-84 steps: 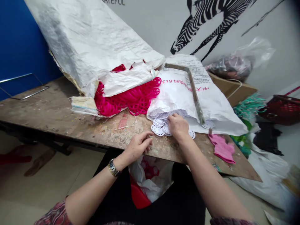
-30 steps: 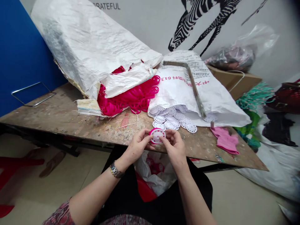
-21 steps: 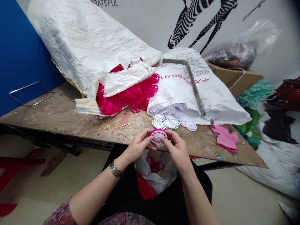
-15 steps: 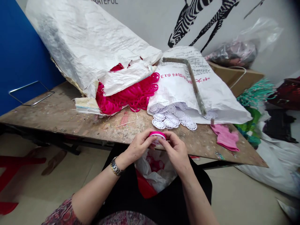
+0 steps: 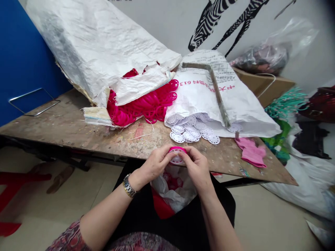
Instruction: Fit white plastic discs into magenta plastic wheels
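Note:
Between my two hands, near the table's front edge, is a white disc with a pink ring (image 5: pixel 178 156) around its upper rim. My left hand (image 5: pixel 154 161) grips its left side, and my right hand (image 5: pixel 195 164) grips its right side, with both thumbs on the disc's face. White discs (image 5: pixel 192 130) with small holes lie piled at the mouth of a printed white sack (image 5: pixel 201 83). Pink rings (image 5: pixel 146 106) spill from another white sack (image 5: pixel 104 48). Below my hands, a bag on my lap (image 5: pixel 183 197) holds pink and white pieces.
A bent metal bar (image 5: pixel 216 89) lies on the printed sack. On the right of the wooden table (image 5: pixel 112 141) is a pink cloth (image 5: pixel 251 152). Behind are a cardboard box (image 5: pixel 253 85) and teal cords (image 5: pixel 285 101). A wire frame (image 5: pixel 34 103) stands at left.
Both thumbs have shifted on the disc, and more of its holed face shows between them. My hands still hold it in nearly the same place.

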A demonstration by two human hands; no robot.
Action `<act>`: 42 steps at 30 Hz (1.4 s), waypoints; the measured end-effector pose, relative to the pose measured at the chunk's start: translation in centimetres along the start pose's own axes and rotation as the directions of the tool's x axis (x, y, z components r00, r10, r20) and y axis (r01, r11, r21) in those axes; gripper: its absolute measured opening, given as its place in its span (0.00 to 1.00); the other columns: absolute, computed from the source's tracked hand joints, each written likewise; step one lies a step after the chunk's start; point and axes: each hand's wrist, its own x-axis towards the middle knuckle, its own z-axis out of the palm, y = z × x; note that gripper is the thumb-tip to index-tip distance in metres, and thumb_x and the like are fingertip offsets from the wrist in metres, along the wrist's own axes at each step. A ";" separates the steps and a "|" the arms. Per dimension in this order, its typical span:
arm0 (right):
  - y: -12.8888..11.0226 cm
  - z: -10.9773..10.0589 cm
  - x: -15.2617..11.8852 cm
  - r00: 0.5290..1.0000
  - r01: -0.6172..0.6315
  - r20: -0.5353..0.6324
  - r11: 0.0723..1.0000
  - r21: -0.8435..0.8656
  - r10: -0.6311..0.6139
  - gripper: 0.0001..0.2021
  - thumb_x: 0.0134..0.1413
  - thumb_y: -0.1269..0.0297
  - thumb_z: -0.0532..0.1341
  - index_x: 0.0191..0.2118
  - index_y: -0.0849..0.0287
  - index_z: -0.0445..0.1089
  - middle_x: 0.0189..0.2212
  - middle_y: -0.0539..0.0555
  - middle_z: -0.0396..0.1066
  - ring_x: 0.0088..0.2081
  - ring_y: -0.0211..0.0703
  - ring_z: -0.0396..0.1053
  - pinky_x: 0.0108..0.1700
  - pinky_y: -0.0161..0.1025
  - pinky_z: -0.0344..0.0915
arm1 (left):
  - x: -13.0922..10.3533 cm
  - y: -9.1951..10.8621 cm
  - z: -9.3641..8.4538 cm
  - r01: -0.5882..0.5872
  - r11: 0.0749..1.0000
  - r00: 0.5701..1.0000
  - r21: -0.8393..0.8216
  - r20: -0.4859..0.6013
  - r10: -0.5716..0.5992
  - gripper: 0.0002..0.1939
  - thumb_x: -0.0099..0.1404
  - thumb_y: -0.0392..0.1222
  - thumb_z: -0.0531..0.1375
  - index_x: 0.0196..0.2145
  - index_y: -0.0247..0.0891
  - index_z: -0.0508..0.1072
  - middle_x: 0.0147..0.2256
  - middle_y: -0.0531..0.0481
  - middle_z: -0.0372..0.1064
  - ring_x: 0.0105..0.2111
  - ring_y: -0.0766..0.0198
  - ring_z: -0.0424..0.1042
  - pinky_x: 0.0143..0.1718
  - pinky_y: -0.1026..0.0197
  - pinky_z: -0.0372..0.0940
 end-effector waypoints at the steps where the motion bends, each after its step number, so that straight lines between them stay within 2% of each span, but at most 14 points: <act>1: 0.2 -0.1 0.1 1.000 -0.014 0.002 1.000 0.011 0.014 0.09 0.54 0.57 0.64 0.34 0.58 0.72 0.29 0.50 0.72 0.32 0.42 0.68 0.36 0.37 0.64 | 0.0 0.0 -0.1 0.011 1.000 0.999 0.013 0.032 -0.012 0.11 0.70 0.46 0.54 0.44 0.38 0.71 0.35 0.51 0.69 0.34 0.65 0.69 0.35 0.65 0.65; 3: 0.3 -0.2 0.3 1.000 -0.017 0.012 1.000 0.012 0.017 0.09 0.55 0.57 0.63 0.35 0.58 0.72 0.29 0.50 0.73 0.32 0.42 0.68 0.37 0.37 0.65 | 0.0 0.0 -0.3 0.065 0.998 0.995 -0.027 0.078 -0.062 0.13 0.68 0.44 0.57 0.49 0.40 0.68 0.34 0.52 0.68 0.30 0.66 0.70 0.31 0.65 0.67; 6: 0.2 -0.4 0.0 0.997 0.024 0.079 1.000 -0.002 -0.023 0.10 0.56 0.59 0.62 0.41 0.57 0.71 0.34 0.51 0.74 0.35 0.43 0.70 0.39 0.37 0.65 | -0.1 -0.2 -0.1 0.152 0.966 0.987 -0.211 0.081 -0.138 0.15 0.68 0.44 0.56 0.51 0.41 0.66 0.32 0.53 0.67 0.24 0.67 0.69 0.26 0.65 0.69; 9: 0.0 -0.5 -0.6 0.991 0.088 0.107 0.995 -0.036 -0.084 0.11 0.58 0.63 0.61 0.47 0.54 0.70 0.39 0.51 0.74 0.40 0.44 0.71 0.44 0.39 0.65 | -0.3 -0.4 0.4 0.143 0.953 0.990 -0.268 0.043 -0.136 0.15 0.67 0.44 0.57 0.51 0.41 0.66 0.32 0.53 0.67 0.23 0.68 0.69 0.23 0.65 0.69; 14: 0.7 -0.8 -1.4 0.994 0.103 0.028 0.993 -0.051 -0.102 0.09 0.58 0.63 0.61 0.44 0.54 0.71 0.37 0.51 0.75 0.39 0.44 0.72 0.44 0.39 0.66 | -0.7 -0.4 1.0 0.063 0.988 0.998 -0.143 0.027 -0.060 0.16 0.69 0.44 0.56 0.53 0.40 0.66 0.30 0.54 0.67 0.21 0.69 0.67 0.23 0.67 0.65; 16: 1.1 -1.2 -1.7 0.997 0.073 0.030 0.997 -0.023 -0.073 0.10 0.58 0.61 0.62 0.45 0.54 0.71 0.37 0.51 0.75 0.39 0.44 0.72 0.43 0.39 0.67 | -0.6 -0.2 0.9 0.020 0.998 0.998 -0.063 0.054 -0.016 0.17 0.69 0.44 0.55 0.54 0.40 0.65 0.33 0.52 0.70 0.25 0.68 0.69 0.28 0.65 0.66; 20: 1.7 -2.7 -2.9 0.999 0.009 0.035 0.999 -0.032 -0.008 0.11 0.57 0.58 0.63 0.45 0.54 0.71 0.38 0.52 0.76 0.40 0.44 0.73 0.44 0.37 0.68 | -0.3 0.6 0.1 -0.103 0.990 0.972 0.095 0.222 0.080 0.19 0.68 0.45 0.58 0.55 0.39 0.67 0.42 0.47 0.72 0.40 0.61 0.71 0.42 0.61 0.65; 22: 1.9 -3.7 -3.7 1.000 -0.014 0.013 0.996 -0.084 0.016 0.12 0.56 0.57 0.63 0.44 0.55 0.72 0.38 0.52 0.76 0.40 0.44 0.73 0.43 0.36 0.69 | 0.0 0.8 -0.6 -0.107 0.987 0.951 0.118 0.301 0.067 0.20 0.68 0.47 0.59 0.54 0.37 0.68 0.40 0.47 0.73 0.39 0.61 0.71 0.42 0.61 0.64; 24: 2.4 -4.7 -4.5 0.999 -0.047 -0.017 0.990 -0.129 0.046 0.13 0.55 0.55 0.63 0.43 0.55 0.72 0.37 0.53 0.76 0.39 0.44 0.73 0.42 0.36 0.69 | 0.3 0.6 -1.3 -0.081 0.984 0.960 0.157 0.279 0.035 0.20 0.68 0.47 0.58 0.55 0.35 0.68 0.37 0.48 0.74 0.35 0.63 0.71 0.39 0.62 0.64; 27: 3.4 -5.7 -5.3 0.993 -0.099 -0.078 0.980 -0.175 0.086 0.15 0.55 0.52 0.63 0.43 0.56 0.71 0.35 0.53 0.76 0.36 0.45 0.74 0.40 0.35 0.70 | 1.5 -0.5 -2.6 -0.076 0.958 0.990 0.275 0.134 0.041 0.18 0.70 0.44 0.56 0.54 0.36 0.68 0.36 0.48 0.73 0.34 0.63 0.71 0.37 0.62 0.64; 31: 5.2 -6.2 -6.2 0.994 -0.078 -0.096 0.945 -0.317 0.050 0.15 0.57 0.52 0.60 0.45 0.56 0.71 0.39 0.55 0.77 0.40 0.47 0.75 0.42 0.38 0.71 | 4.0 -2.4 -5.0 -0.091 0.820 0.989 0.565 -0.045 0.140 0.15 0.68 0.38 0.56 0.51 0.34 0.69 0.41 0.43 0.73 0.41 0.59 0.72 0.45 0.58 0.64; 35: 7.4 -6.5 -6.8 0.990 0.125 0.019 0.814 -0.567 -0.138 0.13 0.61 0.56 0.57 0.47 0.53 0.72 0.42 0.56 0.77 0.43 0.51 0.75 0.45 0.44 0.72 | 6.9 -3.4 -7.5 0.060 0.563 0.982 0.824 -0.150 0.114 0.15 0.70 0.35 0.51 0.52 0.34 0.69 0.45 0.39 0.72 0.46 0.55 0.71 0.49 0.56 0.63; 39: 9.4 -6.9 -7.0 0.958 0.251 0.086 0.662 -0.706 -0.272 0.14 0.62 0.58 0.55 0.49 0.54 0.71 0.41 0.59 0.76 0.42 0.55 0.74 0.42 0.49 0.73 | 9.7 -3.8 -9.0 0.213 0.364 0.973 0.907 -0.232 0.008 0.14 0.71 0.38 0.50 0.51 0.33 0.68 0.45 0.37 0.70 0.46 0.53 0.71 0.45 0.56 0.65; 42: 9.6 -6.7 -6.9 0.954 0.267 0.102 0.643 -0.718 -0.282 0.14 0.63 0.58 0.55 0.50 0.54 0.71 0.41 0.59 0.76 0.43 0.55 0.74 0.42 0.50 0.73 | 11.4 -4.6 -9.4 0.234 0.328 0.971 0.915 -0.240 -0.024 0.13 0.72 0.38 0.49 0.48 0.33 0.70 0.44 0.36 0.70 0.45 0.52 0.72 0.44 0.56 0.65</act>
